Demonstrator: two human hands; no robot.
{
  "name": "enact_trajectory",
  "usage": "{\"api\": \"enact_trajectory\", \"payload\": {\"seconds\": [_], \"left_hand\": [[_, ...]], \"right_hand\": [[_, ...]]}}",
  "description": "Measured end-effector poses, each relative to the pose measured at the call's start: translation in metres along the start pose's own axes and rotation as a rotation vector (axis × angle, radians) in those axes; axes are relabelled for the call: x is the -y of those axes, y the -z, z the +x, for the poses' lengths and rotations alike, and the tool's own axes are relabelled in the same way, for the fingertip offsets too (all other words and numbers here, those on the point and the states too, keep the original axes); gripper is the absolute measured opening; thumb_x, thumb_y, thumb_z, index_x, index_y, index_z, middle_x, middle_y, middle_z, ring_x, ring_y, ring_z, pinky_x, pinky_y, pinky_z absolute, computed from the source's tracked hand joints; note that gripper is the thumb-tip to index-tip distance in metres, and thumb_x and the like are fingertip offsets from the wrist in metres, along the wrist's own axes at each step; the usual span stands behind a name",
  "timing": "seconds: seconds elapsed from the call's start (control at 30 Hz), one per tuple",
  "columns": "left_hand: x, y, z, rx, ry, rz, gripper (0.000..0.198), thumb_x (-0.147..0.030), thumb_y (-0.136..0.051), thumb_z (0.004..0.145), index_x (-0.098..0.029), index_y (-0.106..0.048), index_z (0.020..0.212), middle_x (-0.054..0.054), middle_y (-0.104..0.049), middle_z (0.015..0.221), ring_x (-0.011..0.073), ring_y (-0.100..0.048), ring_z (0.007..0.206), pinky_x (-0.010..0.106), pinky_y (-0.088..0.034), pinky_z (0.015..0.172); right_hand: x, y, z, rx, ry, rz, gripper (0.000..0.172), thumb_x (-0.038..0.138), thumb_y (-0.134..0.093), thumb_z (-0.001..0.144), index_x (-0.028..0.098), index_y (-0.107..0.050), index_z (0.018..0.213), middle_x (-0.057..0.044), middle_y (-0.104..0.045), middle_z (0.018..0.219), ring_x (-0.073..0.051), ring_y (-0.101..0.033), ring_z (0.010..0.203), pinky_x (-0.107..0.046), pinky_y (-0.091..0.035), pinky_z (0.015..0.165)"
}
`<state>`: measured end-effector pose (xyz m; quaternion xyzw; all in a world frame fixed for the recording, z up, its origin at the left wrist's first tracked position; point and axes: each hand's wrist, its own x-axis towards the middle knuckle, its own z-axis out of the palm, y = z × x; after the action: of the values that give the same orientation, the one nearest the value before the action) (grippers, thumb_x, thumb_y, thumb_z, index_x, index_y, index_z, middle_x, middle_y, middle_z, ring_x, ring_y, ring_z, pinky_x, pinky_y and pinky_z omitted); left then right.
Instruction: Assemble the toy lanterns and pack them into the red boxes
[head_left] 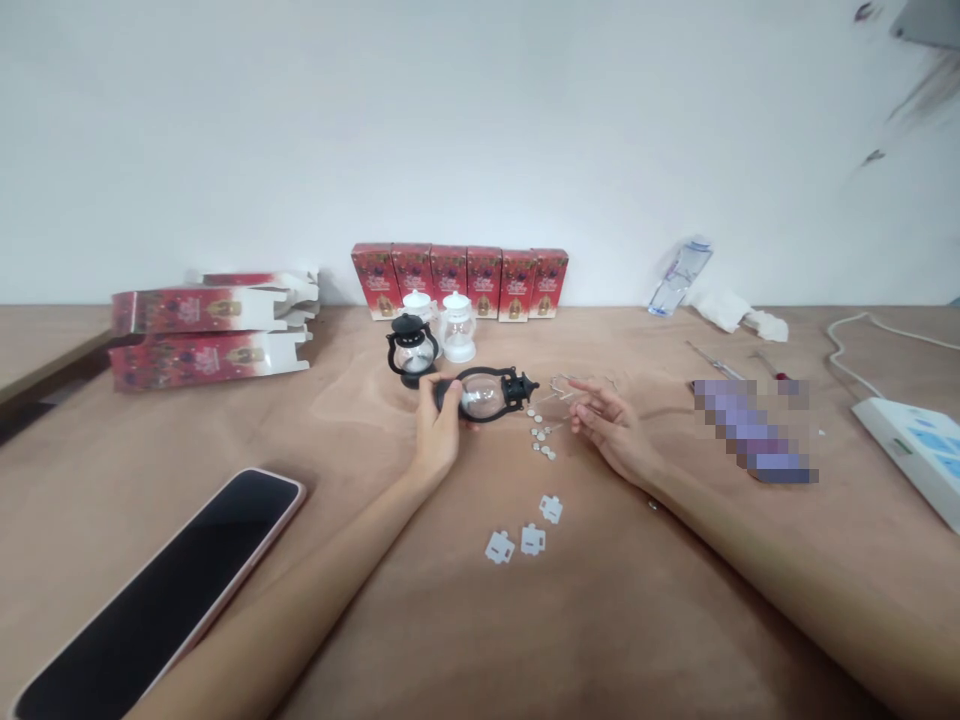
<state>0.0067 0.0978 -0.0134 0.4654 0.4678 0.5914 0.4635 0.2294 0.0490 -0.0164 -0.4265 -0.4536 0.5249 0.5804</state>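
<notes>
My left hand (439,425) grips a small black lantern (484,395) by its base. The lantern lies sideways, its clear globe in the middle and its pointed top turned right. To the right of that top, my right hand (611,425) has thumb and fingers pinched together on what looks like a thin wire (559,428). Several small round silvery discs (541,435) lie on the table between the hands, with more thin wire pieces (561,385) just behind. Closer to me are three flat white cut-out pieces (533,540).
Behind my left hand stand another black lantern (412,350) and two white lanterns (458,330). Red boxes (450,280) line the wall; flattened ones (202,360) lie left. A phone (172,590) is front left. Right: a screwdriver (716,360), crumpled tissue (724,308), a white power strip (915,450).
</notes>
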Motion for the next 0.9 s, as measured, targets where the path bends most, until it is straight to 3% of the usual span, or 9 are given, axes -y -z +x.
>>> {"api": "enact_trajectory", "payload": {"seconds": [0.2, 0.53, 0.73, 0.9], "left_hand": [[-0.003, -0.001, 0.000, -0.037, 0.024, 0.012, 0.018, -0.033, -0.052, 0.079, -0.020, -0.046, 0.089, 0.000, -0.048, 0.086, 0.0095, -0.054, 0.058, 0.020, -0.050, 0.040], [-0.003, -0.002, 0.000, -0.009, 0.001, 0.058, 0.022, -0.037, -0.053, 0.077, -0.021, -0.045, 0.089, 0.000, -0.048, 0.086, 0.0097, -0.052, 0.061, 0.021, -0.051, 0.043], [-0.003, -0.002, 0.000, -0.022, -0.010, 0.065, 0.022, -0.038, -0.053, 0.076, -0.022, -0.046, 0.088, -0.001, -0.047, 0.083, 0.0105, -0.053, 0.061, 0.022, -0.052, 0.043], [-0.005, -0.003, -0.003, 0.058, -0.024, 0.024, 0.023, -0.039, -0.054, 0.076, -0.022, -0.045, 0.089, -0.002, -0.050, 0.079, 0.0099, -0.054, 0.057, 0.021, -0.052, 0.043]], "right_hand": [[-0.003, -0.019, 0.006, 0.132, -0.053, 0.153, 0.023, 0.040, -0.078, 0.064, 0.022, -0.066, 0.070, 0.003, -0.060, 0.064, -0.010, -0.054, 0.058, -0.025, -0.047, 0.057], [-0.007, -0.021, 0.022, -0.005, -0.020, 0.288, 0.025, 0.041, -0.079, 0.063, 0.023, -0.063, 0.071, 0.004, -0.059, 0.065, -0.009, -0.055, 0.060, -0.021, -0.048, 0.057], [-0.008, -0.027, 0.024, 0.023, -0.011, 0.279, 0.026, 0.041, -0.080, 0.062, 0.022, -0.063, 0.070, 0.004, -0.059, 0.063, -0.009, -0.054, 0.059, -0.022, -0.049, 0.058], [-0.010, -0.026, 0.024, 0.011, 0.005, 0.259, 0.025, 0.041, -0.078, 0.064, 0.024, -0.062, 0.072, 0.004, -0.058, 0.066, -0.009, -0.054, 0.062, -0.023, -0.049, 0.060]]}}
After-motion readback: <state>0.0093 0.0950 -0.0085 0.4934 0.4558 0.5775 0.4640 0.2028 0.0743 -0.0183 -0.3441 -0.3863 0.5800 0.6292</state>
